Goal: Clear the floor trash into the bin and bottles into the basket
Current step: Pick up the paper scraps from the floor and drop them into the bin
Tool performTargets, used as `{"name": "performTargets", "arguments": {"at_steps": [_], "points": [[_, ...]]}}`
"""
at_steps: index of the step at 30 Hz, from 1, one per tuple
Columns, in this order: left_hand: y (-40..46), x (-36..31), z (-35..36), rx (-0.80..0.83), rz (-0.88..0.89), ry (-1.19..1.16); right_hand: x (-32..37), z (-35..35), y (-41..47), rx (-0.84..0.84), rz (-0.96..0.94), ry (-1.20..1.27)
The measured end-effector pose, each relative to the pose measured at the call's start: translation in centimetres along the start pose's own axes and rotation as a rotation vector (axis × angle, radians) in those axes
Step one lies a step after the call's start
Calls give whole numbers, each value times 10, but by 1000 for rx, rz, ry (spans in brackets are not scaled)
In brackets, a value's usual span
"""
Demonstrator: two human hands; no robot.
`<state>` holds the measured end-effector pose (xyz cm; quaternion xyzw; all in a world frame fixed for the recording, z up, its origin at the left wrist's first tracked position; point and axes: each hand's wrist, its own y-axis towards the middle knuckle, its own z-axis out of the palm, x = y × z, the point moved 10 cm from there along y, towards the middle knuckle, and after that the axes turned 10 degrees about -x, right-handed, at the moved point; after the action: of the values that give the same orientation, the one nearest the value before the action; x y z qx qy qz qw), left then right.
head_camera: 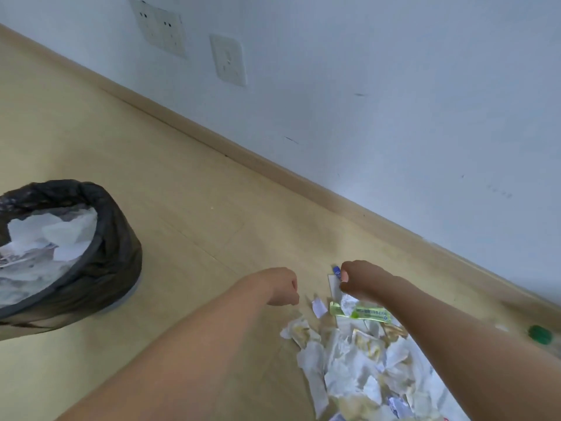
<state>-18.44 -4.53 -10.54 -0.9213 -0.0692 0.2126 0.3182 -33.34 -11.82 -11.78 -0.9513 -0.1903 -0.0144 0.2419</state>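
Right hand (359, 279): grip curled, whether clamped on the small blue item (336, 270) at its fingertips cannot be told. Left hand (282, 287): fist, empty. Trash (358, 357) on floor (197, 208) beneath both grips; bin (100, 268) well left.

From my right hand (361, 279), bare tan wooden floor (188, 208) runs open leftward to the round bin lined with a black plastic bag (115, 238); only my left hand (280, 287) sits in that lane. Behind the grip, a heap of crumpled white paper scraps (358, 369) crowds the floor. Ahead, the white wall (394, 101) closes things off.
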Motion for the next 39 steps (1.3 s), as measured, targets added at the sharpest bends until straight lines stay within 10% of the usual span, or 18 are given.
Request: {"name": "performTargets", "arguments": {"at_steps": [15, 39], "points": [[15, 26, 92, -81, -128, 74, 55, 65, 11, 8, -286, -209], [-55, 168, -68, -578, -328, -531, 155, -33, 58, -180, -74, 555]]}}
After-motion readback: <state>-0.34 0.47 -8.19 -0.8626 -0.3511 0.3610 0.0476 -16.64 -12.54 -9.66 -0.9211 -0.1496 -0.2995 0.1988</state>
